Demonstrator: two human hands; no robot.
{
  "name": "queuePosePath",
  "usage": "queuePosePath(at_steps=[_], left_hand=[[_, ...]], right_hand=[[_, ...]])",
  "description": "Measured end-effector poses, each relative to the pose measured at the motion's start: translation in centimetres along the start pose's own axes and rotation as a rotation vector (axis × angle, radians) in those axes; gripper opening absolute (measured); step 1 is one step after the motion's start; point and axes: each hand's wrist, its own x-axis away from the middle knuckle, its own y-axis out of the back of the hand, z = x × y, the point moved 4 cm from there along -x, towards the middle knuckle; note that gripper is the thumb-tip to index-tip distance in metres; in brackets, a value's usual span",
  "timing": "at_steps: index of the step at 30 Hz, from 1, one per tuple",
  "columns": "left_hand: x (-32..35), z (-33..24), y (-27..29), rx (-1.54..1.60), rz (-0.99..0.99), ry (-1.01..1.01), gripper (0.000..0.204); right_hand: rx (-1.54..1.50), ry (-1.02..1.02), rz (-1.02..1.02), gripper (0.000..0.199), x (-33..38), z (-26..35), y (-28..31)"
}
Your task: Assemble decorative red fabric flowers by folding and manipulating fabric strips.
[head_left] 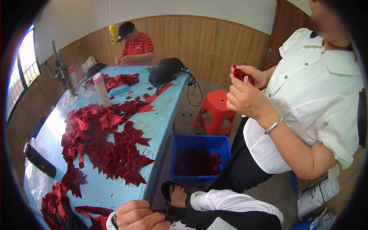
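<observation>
My left hand [138,217] is at the bottom edge, curled into a fist beside the table's near corner, with a white cuff and a watch at the wrist. Nothing shows inside its fingers. Dark red ribbon pieces [94,217] lie just left of the wrist. A large heap of red ribbon bows [105,140] covers the blue table [157,122] beyond it. My right hand is out of the picture. To my right stands a person in a white shirt [306,96], who holds a red ribbon piece [242,73] in both hands.
A blue crate [199,142] of red pieces sits on the floor by a red stool [216,111]. A sandalled foot [175,194] rests nearby. On the table are a black flask [39,160], a pink bottle [101,90] and a black bag [165,69]. A person in a red striped shirt [137,46] works at the far end.
</observation>
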Motion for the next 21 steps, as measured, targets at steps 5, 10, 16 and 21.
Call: queuePosePath(at_steps=[5,10,16,21], left_hand=[[-0.13,-0.07,-0.14,0.007,-0.009,0.012,0.023],[-0.32,-0.04,-0.35,0.002,-0.028,0.015,0.022],[-0.35,0.20,-0.40,0.002,-0.001,-0.004,0.021],[-0.25,0.25,-0.28,0.004,0.003,-0.014,0.022]], right_hand=[[0.000,-0.002,0.000,0.084,0.06,0.07,0.04],[0.000,-0.004,0.000,0.084,-0.21,0.11,0.32],[0.000,-0.006,0.003,0.084,-0.44,0.15,0.47],[0.001,-0.006,0.006,0.084,-0.02,-0.08,0.28]])
